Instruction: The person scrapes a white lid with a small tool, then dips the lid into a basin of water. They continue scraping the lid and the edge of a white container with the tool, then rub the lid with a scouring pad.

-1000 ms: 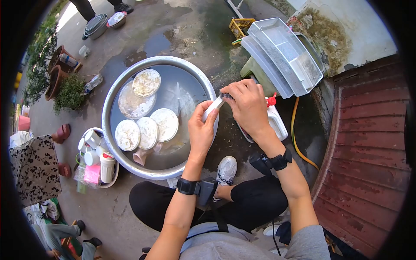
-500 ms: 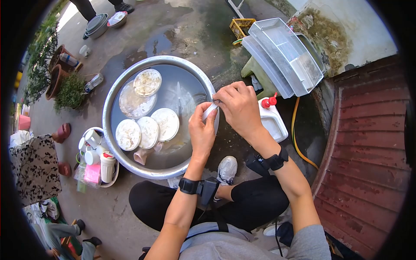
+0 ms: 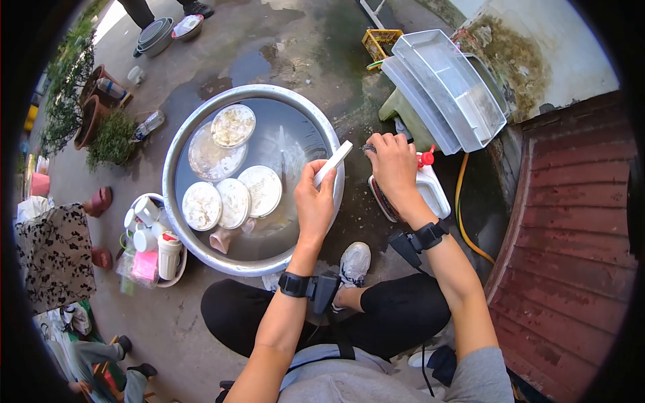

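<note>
Now the right hand (image 3: pixel 395 169), gripping a dark, rough scrubber (image 3: pixel 369 148), no longer touches the flat white piece (image 3: pixel 336 160) at its nine o'clock, pinched by the left hand (image 3: pixel 314 201).

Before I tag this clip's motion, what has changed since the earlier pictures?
The right hand has moved rightward, taking a small dark scrubber off the flat white piece. The left hand keeps holding it. The round white discs lie unchanged in the round silver metal basin.
</note>
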Demonstrator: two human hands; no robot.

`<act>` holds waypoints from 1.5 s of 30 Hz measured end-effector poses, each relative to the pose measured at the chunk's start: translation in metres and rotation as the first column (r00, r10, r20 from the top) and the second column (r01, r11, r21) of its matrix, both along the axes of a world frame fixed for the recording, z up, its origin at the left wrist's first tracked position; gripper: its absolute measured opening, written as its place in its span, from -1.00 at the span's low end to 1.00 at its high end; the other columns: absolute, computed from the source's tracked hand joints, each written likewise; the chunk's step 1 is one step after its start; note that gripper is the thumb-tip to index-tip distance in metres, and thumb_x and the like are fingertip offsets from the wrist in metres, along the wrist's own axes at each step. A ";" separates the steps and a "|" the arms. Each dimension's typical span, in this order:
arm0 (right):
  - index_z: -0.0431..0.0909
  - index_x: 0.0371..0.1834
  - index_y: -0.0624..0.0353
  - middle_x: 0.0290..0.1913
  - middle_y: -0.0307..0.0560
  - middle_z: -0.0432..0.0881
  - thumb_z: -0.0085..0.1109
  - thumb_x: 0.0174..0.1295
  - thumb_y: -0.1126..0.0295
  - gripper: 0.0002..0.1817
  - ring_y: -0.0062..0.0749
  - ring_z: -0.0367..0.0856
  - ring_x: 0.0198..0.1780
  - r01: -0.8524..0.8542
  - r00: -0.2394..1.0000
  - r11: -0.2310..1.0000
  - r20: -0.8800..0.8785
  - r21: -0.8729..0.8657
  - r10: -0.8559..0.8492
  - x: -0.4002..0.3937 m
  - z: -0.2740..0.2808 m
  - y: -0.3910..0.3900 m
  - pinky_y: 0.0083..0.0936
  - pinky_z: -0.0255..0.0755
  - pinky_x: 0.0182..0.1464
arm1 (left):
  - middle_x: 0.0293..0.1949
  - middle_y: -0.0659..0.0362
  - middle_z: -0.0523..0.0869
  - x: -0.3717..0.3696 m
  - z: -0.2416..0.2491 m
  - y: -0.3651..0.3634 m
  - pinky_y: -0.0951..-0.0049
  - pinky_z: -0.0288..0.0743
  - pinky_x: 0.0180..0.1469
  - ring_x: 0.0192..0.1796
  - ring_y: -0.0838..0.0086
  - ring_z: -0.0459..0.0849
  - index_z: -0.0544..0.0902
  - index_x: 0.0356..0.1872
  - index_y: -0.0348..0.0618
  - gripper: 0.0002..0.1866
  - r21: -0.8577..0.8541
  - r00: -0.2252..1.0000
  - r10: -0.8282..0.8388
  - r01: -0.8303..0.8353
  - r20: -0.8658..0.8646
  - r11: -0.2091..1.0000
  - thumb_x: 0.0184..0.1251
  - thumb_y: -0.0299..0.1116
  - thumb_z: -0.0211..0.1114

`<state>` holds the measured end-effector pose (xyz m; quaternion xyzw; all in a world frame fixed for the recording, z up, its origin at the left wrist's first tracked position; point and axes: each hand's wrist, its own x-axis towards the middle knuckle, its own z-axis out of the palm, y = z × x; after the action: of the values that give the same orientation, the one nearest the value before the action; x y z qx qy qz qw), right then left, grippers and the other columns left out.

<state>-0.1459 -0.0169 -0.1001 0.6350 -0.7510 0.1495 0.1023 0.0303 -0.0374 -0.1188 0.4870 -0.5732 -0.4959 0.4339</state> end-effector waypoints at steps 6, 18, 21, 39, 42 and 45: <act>0.58 0.00 0.02 -0.12 -0.07 0.69 0.40 0.28 0.20 -0.68 -0.05 0.67 0.01 0.009 0.978 0.923 0.189 0.385 -0.088 0.003 -0.033 0.015 -0.11 0.64 -0.11 | -0.02 0.18 0.73 0.009 -0.017 -0.007 0.51 0.47 0.14 0.04 0.58 0.63 0.62 0.05 -0.26 -0.76 0.205 0.978 0.027 0.016 -0.207 0.979 0.55 -0.33 0.32; 0.59 0.11 0.00 -0.03 -0.03 0.68 0.35 0.32 0.22 -0.66 -0.01 0.66 0.08 -0.027 0.980 0.900 0.190 0.435 -0.063 -0.006 -0.050 0.022 -0.11 0.64 -0.01 | 0.00 0.22 0.70 0.020 -0.023 -0.015 0.46 0.46 0.22 0.10 0.58 0.61 0.59 0.08 -0.16 -0.74 0.550 0.766 0.290 0.098 -0.574 0.829 0.59 -0.22 0.29; 0.57 0.22 0.01 0.08 0.01 0.69 0.22 0.43 0.22 -0.66 0.05 0.64 0.16 -0.002 0.935 0.930 0.331 0.369 -0.129 -0.008 -0.054 0.016 -0.13 0.60 0.09 | 0.02 0.22 0.70 0.021 -0.025 -0.016 0.42 0.48 0.25 0.11 0.55 0.63 0.57 0.09 -0.16 -0.75 0.595 0.728 0.333 0.126 -0.599 0.794 0.61 -0.24 0.25; 0.45 0.12 0.32 0.02 0.03 0.71 0.28 0.46 0.39 -0.68 -0.36 0.77 -0.02 0.096 -0.335 0.952 0.910 0.290 -0.243 -0.021 -0.042 -0.020 -0.40 0.70 0.03 | 0.53 -0.26 0.30 0.018 -0.176 -0.046 0.14 0.19 0.57 0.60 -0.08 0.24 0.32 0.52 -0.36 -0.32 0.497 0.811 -0.227 -0.088 0.538 0.863 0.43 -0.27 0.20; 0.45 0.12 0.29 0.02 0.01 0.70 0.26 0.48 0.37 -0.70 -0.37 0.76 -0.01 0.117 -0.334 0.948 0.911 0.296 -0.243 -0.022 -0.043 -0.022 -0.41 0.69 0.03 | 0.57 -0.37 0.14 0.018 -0.184 -0.062 0.11 0.09 0.63 0.65 -0.15 0.08 0.30 0.52 -0.39 -0.29 0.550 0.754 -0.302 -0.094 0.584 0.830 0.36 -0.33 0.17; 0.44 0.12 0.28 0.04 -0.01 0.69 0.24 0.49 0.37 -0.71 -0.39 0.74 0.02 0.137 -0.353 0.951 0.911 0.277 -0.214 -0.019 -0.043 -0.025 -0.40 0.66 0.07 | 0.57 -0.43 0.12 0.023 -0.215 -0.086 0.07 0.03 0.64 0.67 -0.19 -0.03 0.29 0.53 -0.40 -0.23 0.545 0.711 -0.346 -0.062 0.612 0.836 0.25 -0.37 0.17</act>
<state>-0.1648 -0.0418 -0.1433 0.1262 -0.6110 0.5642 -0.5407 0.0533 -0.1233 -0.3343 0.6876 -0.5704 -0.4493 -0.0036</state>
